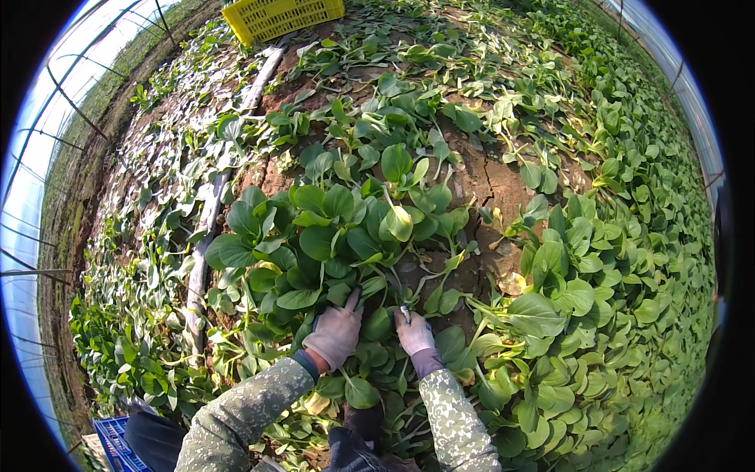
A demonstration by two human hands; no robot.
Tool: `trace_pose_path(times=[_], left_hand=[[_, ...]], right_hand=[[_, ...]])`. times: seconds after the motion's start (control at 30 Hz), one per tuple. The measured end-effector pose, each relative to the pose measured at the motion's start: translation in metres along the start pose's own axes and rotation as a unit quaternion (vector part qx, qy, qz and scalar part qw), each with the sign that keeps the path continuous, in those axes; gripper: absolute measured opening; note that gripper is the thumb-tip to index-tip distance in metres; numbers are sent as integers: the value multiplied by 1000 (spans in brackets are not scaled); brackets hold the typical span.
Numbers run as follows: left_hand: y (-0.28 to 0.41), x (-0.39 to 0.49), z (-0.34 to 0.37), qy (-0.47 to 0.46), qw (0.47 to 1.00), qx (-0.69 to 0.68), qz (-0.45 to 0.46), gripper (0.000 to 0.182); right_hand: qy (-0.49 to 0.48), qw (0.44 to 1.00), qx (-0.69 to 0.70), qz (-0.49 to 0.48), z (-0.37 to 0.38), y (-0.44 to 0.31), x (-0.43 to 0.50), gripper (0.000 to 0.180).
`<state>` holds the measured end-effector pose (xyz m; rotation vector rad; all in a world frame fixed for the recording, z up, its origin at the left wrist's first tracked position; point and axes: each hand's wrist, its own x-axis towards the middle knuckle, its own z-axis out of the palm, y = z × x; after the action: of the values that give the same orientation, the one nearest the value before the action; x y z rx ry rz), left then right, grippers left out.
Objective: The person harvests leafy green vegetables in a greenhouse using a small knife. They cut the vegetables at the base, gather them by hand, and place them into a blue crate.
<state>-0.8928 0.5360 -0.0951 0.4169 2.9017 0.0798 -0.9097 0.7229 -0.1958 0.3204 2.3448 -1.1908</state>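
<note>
My left hand point(336, 337), in a pale glove, reaches in at the base of a dense clump of green leafy vegetables point(318, 236) that look like bok choy. One finger points forward; leaves hide the others, so its grip is unclear. Just to the right, my right hand point(414, 334), also gloved, is closed around a slim tool handle point(404, 312) with a pale end showing. Whatever blade it has is hidden among the stems. A broad leaf point(376, 324) lies between the two hands. A yellowing leaf point(400, 223) stands out in the clump ahead.
A yellow plastic crate point(283, 20) sits at the far end. At lower left is a blue crate point(118, 442). A whitish strip point(206, 224) runs along the left. Dense standing greens point(637, 330) fill the right side; cut leaves litter the cracked soil point(483, 171).
</note>
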Motion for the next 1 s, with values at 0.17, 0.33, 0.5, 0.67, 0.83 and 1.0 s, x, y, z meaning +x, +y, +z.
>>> trace_pose_path(times=[0.17,0.33,0.5,0.67,0.83,1.0], left_hand=[[-4,1,1,11,1000,-8,7,34],[0,-3,7,14,1000,11,9,34],[-1,0,13,-11,999,-36,-5,41],[-5,-15,-9,120,989,7,87,36],[14,-74,-59,162,968,-150,117,42],[29,-111,-97,22,986,-125,109,49]], right_hand=[[16,999,-39,-15,-3,-10,-6,46],[-2,999,-52,3,0,-10,-3,48],[-35,997,-48,39,-9,-24,-1,47],[-40,991,-125,21,-92,-30,-45,46],[0,944,328,-42,-110,-34,-93,25],[-94,885,422,-171,-67,-40,-113,47]])
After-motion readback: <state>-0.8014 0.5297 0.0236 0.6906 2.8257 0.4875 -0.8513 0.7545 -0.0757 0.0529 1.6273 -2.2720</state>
